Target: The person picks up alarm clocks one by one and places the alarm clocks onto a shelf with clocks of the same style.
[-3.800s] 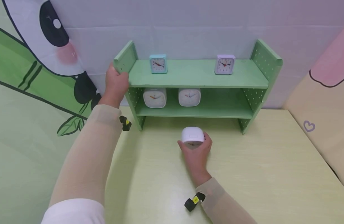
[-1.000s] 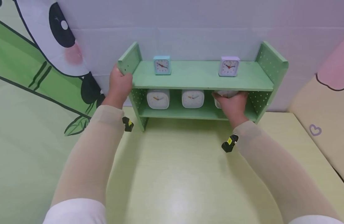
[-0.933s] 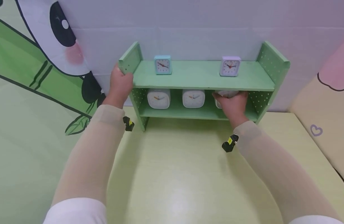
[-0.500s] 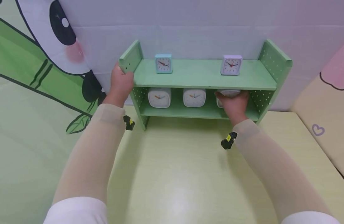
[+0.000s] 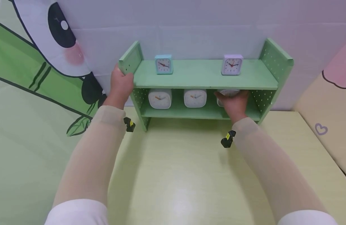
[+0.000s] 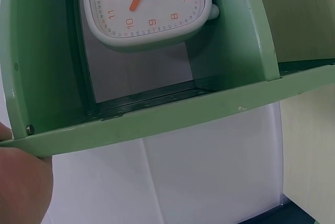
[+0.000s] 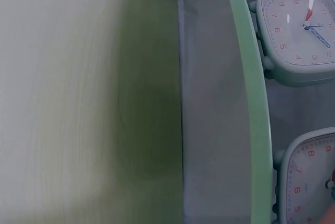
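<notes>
My left hand (image 5: 121,84) grips the left side panel of a green two-tier shelf (image 5: 204,82). On the lower tier, toward its right end, my right hand (image 5: 236,103) holds a white alarm clock (image 5: 228,92), thumb at its left and fingers at its right. Much of that clock is hidden by the hand in the head view; in the right wrist view part of its dial (image 7: 309,182) shows. Two similar white clocks stand to its left, one at the far left (image 5: 160,98) and one mid-tier (image 5: 195,98).
The upper tier bears a small blue clock (image 5: 164,64) at left and a small purple clock (image 5: 232,65) at right. The shelf stands on a pale wooden table (image 5: 173,162) against a printed cloth backdrop (image 5: 195,28). Its perforated right panel (image 5: 275,62) is close to my right hand.
Earlier my right hand held the white clock on the table before the shelf; it has since moved up and right onto the lower tier. Over the last second both hands stay nearly still.
</notes>
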### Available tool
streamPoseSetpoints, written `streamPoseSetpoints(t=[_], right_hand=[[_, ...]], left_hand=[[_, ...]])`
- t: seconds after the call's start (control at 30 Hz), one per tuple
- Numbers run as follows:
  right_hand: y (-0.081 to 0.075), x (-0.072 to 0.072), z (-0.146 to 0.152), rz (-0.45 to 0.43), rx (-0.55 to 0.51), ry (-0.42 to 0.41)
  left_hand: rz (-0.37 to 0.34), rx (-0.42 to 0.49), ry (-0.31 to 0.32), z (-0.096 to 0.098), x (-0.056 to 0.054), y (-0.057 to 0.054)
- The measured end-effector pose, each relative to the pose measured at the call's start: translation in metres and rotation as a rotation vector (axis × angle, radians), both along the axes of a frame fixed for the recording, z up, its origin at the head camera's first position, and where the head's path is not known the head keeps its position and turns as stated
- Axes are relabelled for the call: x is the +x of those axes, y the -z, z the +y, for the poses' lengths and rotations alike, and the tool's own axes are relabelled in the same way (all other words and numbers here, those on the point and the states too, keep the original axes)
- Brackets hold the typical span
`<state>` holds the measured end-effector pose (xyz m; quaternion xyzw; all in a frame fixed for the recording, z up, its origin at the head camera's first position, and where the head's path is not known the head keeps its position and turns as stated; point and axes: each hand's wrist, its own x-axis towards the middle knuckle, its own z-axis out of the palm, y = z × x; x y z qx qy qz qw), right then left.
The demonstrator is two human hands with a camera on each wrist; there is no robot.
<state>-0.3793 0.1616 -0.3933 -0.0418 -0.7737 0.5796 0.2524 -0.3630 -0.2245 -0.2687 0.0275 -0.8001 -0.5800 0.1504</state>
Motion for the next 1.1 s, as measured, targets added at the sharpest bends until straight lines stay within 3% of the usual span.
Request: streamPoseSetpoints(t=[0.3, 0.47, 0.6, 0.73, 0.93, 1.1], right_hand=[[-0.002, 0.003, 0.003, -0.056, 0.073, 0.004], [-0.002, 0.011, 0.008, -0.028, 0.199, -0.020], [-0.005, 0.021, 0.015, -0.037, 0.292, -0.048], [-0.015, 0.033, 0.026, -0.109, 0.358, -0.093], [-0.036, 0.057, 0.044, -0.233, 0.478, -0.198], [-0.040, 0.074, 0.056, -0.290, 0.535, -0.258]], left_hand=[[0.008, 0.004, 0.012, -0.002, -0.006, 0.003], [-0.052, -0.114, 0.045, -0.013, -0.002, 0.017], [-0.079, -0.201, 0.126, -0.023, 0.013, 0.032], [-0.072, -0.321, 0.183, -0.028, 0.029, 0.035], [-0.068, -0.530, 0.210, -0.031, 0.057, 0.029], [-0.101, -0.647, 0.215, -0.031, 0.087, 0.038]])
